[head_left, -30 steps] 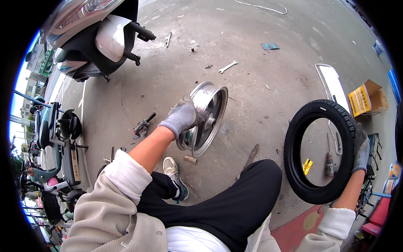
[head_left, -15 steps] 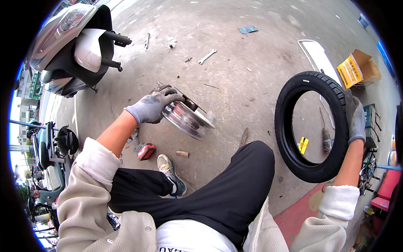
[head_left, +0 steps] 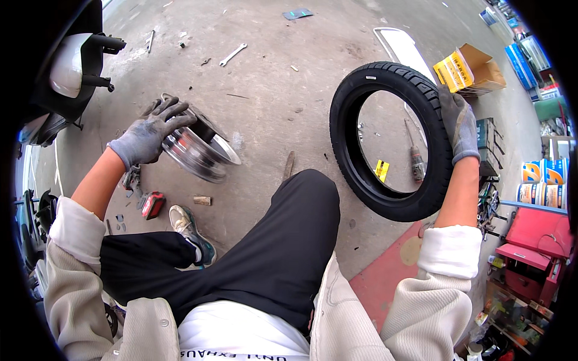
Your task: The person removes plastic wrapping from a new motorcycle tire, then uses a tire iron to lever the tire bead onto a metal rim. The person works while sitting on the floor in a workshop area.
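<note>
Metal rim [head_left: 198, 150] tipped lower under left hand [head_left: 147, 135]; tyre [head_left: 391, 141] raised

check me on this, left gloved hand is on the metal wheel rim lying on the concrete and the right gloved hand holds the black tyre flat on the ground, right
Not quite. The head view shows the right hand gripping the black tyre by its outer edge, held upright off the ground rather than lying flat. The rest stands: the left hand rests on the metal wheel rim on the concrete.

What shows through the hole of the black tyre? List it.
Through the tyre, held up by the right hand, you see concrete floor, a screwdriver and a yellow tag. The rubber covers whatever lies behind the ring itself.
</note>
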Demonstrator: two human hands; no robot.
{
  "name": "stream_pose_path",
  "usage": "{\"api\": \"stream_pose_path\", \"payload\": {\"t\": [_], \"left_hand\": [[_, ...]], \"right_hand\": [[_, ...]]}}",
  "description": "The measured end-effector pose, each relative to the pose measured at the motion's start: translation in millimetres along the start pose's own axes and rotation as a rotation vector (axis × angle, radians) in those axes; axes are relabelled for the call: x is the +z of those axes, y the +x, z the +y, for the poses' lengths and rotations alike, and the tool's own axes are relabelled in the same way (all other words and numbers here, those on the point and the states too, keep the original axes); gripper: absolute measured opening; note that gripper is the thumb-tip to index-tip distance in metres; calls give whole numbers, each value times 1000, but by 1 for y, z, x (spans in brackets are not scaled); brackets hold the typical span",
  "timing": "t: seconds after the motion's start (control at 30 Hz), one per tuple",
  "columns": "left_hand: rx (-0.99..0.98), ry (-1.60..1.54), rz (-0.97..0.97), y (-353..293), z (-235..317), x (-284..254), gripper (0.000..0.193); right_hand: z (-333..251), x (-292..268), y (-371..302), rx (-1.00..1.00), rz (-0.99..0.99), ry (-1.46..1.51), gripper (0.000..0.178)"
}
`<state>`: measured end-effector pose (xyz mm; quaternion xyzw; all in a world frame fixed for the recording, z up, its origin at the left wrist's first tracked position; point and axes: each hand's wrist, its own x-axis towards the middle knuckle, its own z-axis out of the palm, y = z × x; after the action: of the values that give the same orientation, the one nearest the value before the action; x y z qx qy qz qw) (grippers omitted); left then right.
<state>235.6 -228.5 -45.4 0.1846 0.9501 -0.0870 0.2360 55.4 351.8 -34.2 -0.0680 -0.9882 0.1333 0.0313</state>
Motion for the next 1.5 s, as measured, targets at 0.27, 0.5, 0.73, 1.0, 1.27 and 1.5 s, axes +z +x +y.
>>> {"api": "stream_pose_path", "payload": {"t": [0.27,0.5,0.73,1.0,1.27,1.5], "left_hand": [[27,24,48,-5,-11,-2,87],[-105,18,-60,-20,-30,7,96],[-78,1,56,-14,-33,9,94],[-93,102,67,-17,-32,19,94],[-29,-173,117,-24,-16,-16,94],[228,-197,484,11,56,-82,77]], "right_hand": [[14,6,5,-59,38,99,68],[5,12,-5,-123,8,188,61],[35,18,18,-193,-6,246,54],[10,22,15,-199,75,194,65],[-38,13,-23,-126,130,-27,71],[-124,1,-48,-249,-23,-14,31]]}}
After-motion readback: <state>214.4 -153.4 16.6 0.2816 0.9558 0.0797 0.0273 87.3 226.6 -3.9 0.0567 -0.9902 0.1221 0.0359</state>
